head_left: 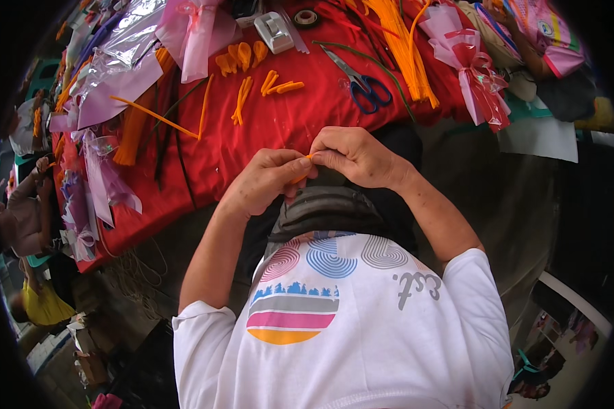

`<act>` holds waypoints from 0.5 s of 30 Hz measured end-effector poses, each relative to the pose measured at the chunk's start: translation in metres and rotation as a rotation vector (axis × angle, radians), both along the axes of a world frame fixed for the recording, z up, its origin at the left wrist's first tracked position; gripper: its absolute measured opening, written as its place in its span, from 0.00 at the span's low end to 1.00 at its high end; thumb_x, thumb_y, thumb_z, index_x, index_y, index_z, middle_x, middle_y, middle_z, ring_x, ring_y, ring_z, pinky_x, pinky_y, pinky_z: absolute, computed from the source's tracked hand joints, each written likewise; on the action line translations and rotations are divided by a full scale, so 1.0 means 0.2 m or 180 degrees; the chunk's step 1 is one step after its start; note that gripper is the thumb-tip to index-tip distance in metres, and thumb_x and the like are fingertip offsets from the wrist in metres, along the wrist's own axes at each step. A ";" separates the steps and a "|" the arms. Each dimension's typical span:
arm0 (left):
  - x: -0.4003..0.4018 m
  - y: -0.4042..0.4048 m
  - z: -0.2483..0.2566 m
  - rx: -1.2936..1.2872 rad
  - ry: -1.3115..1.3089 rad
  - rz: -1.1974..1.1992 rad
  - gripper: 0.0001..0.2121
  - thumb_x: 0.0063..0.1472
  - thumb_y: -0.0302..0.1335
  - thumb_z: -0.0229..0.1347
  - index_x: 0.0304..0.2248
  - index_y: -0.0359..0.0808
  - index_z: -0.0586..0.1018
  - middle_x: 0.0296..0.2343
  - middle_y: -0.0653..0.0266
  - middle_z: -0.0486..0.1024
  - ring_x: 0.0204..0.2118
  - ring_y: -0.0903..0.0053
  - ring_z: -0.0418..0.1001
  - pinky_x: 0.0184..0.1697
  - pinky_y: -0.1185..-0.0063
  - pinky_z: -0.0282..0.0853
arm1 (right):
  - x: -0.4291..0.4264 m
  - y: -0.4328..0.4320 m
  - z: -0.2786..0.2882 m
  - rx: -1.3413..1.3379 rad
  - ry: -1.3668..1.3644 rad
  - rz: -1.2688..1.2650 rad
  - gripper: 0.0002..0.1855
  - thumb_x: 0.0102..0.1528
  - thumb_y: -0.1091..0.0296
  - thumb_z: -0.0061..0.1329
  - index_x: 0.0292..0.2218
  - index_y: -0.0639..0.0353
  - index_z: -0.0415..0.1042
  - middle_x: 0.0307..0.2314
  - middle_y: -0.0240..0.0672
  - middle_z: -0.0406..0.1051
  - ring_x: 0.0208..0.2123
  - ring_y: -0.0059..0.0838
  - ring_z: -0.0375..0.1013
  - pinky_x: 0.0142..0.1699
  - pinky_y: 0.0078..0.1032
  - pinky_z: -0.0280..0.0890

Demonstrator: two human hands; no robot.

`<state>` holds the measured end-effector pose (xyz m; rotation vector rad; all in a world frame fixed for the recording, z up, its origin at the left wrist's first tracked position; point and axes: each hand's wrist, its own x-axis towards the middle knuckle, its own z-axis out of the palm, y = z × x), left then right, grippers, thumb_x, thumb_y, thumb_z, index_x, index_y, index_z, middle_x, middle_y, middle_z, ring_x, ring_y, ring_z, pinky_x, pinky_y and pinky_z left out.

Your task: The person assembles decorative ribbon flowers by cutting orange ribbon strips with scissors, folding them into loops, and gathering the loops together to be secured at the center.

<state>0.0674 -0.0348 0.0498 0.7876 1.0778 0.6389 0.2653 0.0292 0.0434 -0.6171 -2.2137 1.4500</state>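
Note:
My left hand [271,176] and my right hand [355,156] meet above my lap at the table's near edge. Between the fingertips of both is a small orange pipe-cleaner piece [300,178], mostly hidden by the left fingers. On the red tablecloth [286,115] ahead lie short folded orange pipe cleaners [286,87] and a crossed pair [242,100]. Behind them is a row of looped orange pieces [244,55]. Scissors with dark blue handles [362,87] lie with parted blades, beside a long green stem [373,61]. A bent orange pipe cleaner [156,117] rests further left.
A white tape dispenser [275,31] and a tape roll [306,18] stand at the back. Bundles of orange pipe cleaners [401,51] lie right and left. Wrapped bouquets [478,76] sit at the right, with pink-wrapped ones [105,174] at the left. Other people [28,214] are around the table.

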 end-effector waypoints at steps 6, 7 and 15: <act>0.00 0.02 0.05 0.0517 0.0621 -0.0800 0.11 0.59 0.31 0.50 0.29 0.30 0.76 0.17 0.72 0.66 0.17 0.89 0.62 0.19 0.88 0.59 | 0.02 0.03 -0.03 -0.1127 0.0031 0.0530 0.07 0.54 0.70 0.43 0.28 0.65 0.67 0.19 0.25 0.64 0.22 0.15 0.60 0.26 0.17 0.56; 0.01 0.02 0.05 0.0710 0.0934 -0.0981 0.11 0.58 0.31 0.50 0.29 0.30 0.76 0.16 0.73 0.66 0.17 0.90 0.62 0.19 0.88 0.59 | 0.02 0.03 -0.03 -0.1136 0.0029 0.0530 0.07 0.54 0.70 0.43 0.28 0.65 0.67 0.19 0.25 0.64 0.22 0.15 0.60 0.26 0.17 0.56; 0.01 0.00 -0.01 0.0239 0.0362 -0.0335 0.10 0.58 0.31 0.50 0.29 0.30 0.76 0.18 0.71 0.67 0.17 0.89 0.63 0.19 0.88 0.60 | 0.04 0.08 -0.03 -0.1694 -0.0293 0.0241 0.10 0.55 0.67 0.44 0.31 0.65 0.70 0.22 0.26 0.69 0.24 0.13 0.64 0.30 0.13 0.59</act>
